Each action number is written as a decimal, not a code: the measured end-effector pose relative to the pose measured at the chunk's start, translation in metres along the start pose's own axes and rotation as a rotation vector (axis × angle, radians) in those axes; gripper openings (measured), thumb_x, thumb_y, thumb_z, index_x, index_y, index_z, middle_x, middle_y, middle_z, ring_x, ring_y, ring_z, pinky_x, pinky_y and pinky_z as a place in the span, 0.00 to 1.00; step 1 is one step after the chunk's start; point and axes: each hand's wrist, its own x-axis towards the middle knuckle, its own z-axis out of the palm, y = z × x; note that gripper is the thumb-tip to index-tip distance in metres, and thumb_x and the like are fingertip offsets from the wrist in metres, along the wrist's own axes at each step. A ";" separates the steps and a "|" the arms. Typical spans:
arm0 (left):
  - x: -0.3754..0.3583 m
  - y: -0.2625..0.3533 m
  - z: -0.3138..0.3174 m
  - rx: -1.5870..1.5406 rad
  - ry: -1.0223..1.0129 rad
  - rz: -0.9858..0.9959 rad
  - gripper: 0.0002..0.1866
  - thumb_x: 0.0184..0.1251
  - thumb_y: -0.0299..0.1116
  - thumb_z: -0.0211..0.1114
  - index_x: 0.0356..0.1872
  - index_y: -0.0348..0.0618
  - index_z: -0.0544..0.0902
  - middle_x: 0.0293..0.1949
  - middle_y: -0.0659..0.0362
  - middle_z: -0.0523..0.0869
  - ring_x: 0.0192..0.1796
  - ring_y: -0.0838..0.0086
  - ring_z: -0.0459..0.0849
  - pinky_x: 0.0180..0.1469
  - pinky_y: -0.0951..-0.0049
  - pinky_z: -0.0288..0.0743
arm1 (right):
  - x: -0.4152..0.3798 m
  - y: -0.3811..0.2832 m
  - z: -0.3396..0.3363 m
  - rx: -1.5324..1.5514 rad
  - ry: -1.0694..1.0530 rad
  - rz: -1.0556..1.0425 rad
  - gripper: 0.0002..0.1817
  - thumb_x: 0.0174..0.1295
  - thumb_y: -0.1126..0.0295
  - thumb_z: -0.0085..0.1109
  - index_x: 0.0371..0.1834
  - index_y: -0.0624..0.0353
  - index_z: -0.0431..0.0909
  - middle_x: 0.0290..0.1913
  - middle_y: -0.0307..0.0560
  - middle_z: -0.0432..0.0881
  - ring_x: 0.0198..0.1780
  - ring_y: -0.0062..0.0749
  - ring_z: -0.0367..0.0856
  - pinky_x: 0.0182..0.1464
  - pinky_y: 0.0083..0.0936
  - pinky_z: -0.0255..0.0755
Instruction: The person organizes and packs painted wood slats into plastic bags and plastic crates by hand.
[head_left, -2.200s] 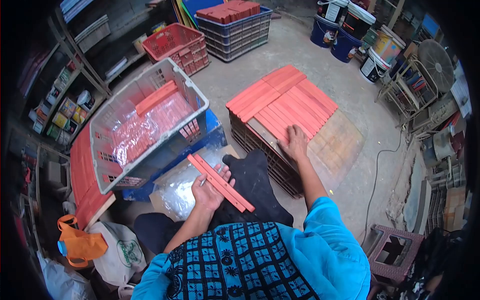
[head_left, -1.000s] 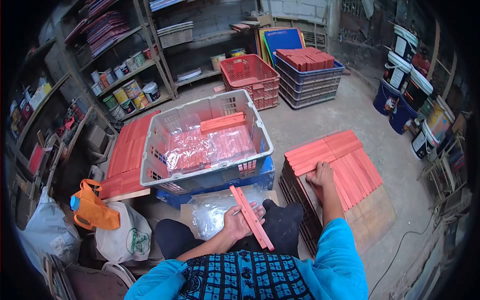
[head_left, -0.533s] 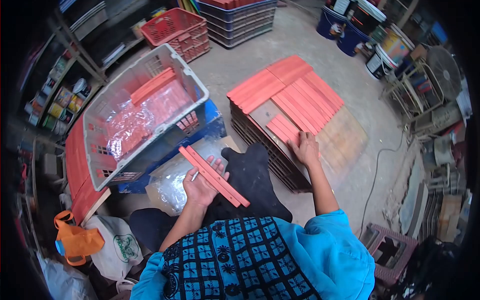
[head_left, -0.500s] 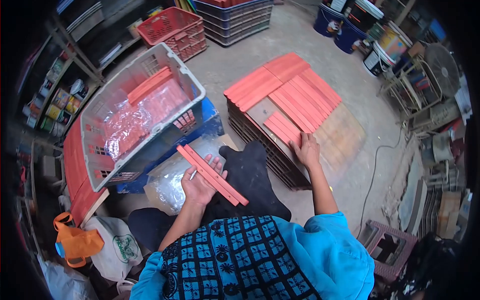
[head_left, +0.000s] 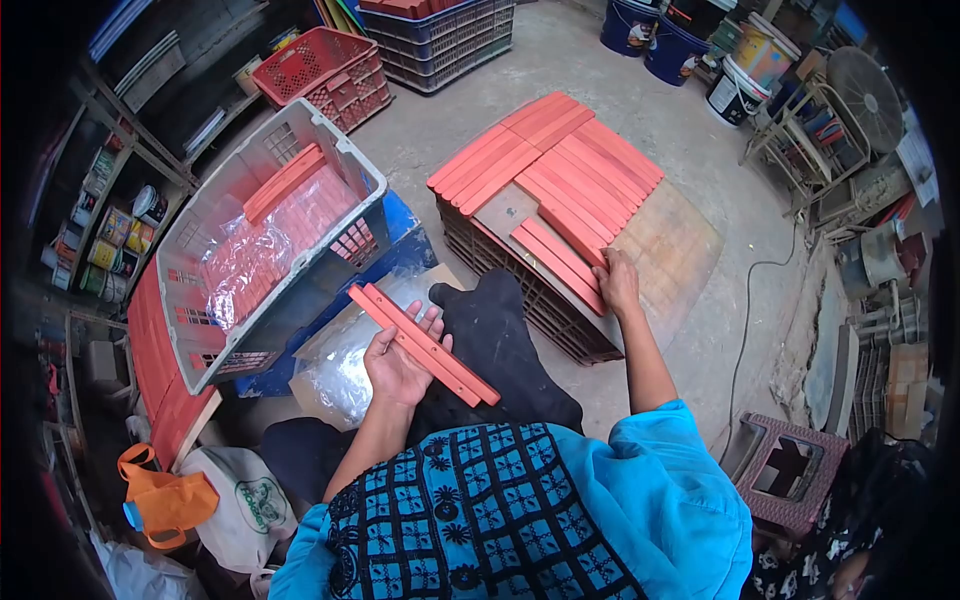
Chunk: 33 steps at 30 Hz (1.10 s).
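Note:
My left hand (head_left: 394, 368) is palm up, with its fingers closed around a pair of red wooden strips (head_left: 440, 356) that show small drilled holes. The pair lies slantwise above my dark-clothed leg. My right hand (head_left: 621, 284) grips the near end of a single red wooden slat (head_left: 573, 236) over a board (head_left: 675, 250). That slat sits apart from two loose slats (head_left: 556, 264) at the board's left edge. Beyond them, many red slats (head_left: 590, 175) lie side by side in tight rows. Below the board stands a dark crate (head_left: 520, 285).
To the left, a grey crate (head_left: 350, 215) holds plastic-wrapped red slats, with cardboard and clear plastic (head_left: 340, 365) beside it. A red crate (head_left: 335, 85) and stacked blue crates (head_left: 440, 50) stand behind. A cable (head_left: 745, 330) and a stool (head_left: 790, 470) are at the right.
My right hand has separated one slat from the small loose group and shifted it toward the tight rows. The left hand keeps its strips. The whole view has shifted slightly.

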 end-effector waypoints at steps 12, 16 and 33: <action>-0.005 -0.001 -0.001 -0.002 0.024 0.000 0.28 0.60 0.41 0.51 0.61 0.40 0.68 0.54 0.50 0.77 0.56 0.61 0.76 0.61 0.52 0.65 | -0.049 -0.021 0.000 -0.203 0.131 -0.066 0.15 0.54 0.63 0.62 0.41 0.60 0.79 0.42 0.52 0.77 0.47 0.46 0.74 0.48 0.42 0.65; -0.006 -0.005 0.002 0.005 0.018 -0.017 0.28 0.60 0.41 0.51 0.61 0.39 0.68 0.54 0.50 0.77 0.55 0.61 0.76 0.61 0.51 0.65 | -0.042 -0.022 0.005 -0.173 0.056 0.028 0.11 0.54 0.67 0.62 0.37 0.60 0.76 0.38 0.52 0.78 0.45 0.47 0.75 0.48 0.42 0.65; -0.005 -0.003 0.000 -0.002 -0.001 -0.007 0.27 0.60 0.41 0.51 0.60 0.39 0.69 0.53 0.49 0.77 0.54 0.60 0.77 0.61 0.51 0.67 | -0.063 -0.035 0.020 -0.236 0.228 -0.201 0.10 0.53 0.68 0.63 0.36 0.59 0.77 0.35 0.49 0.77 0.43 0.41 0.74 0.48 0.37 0.62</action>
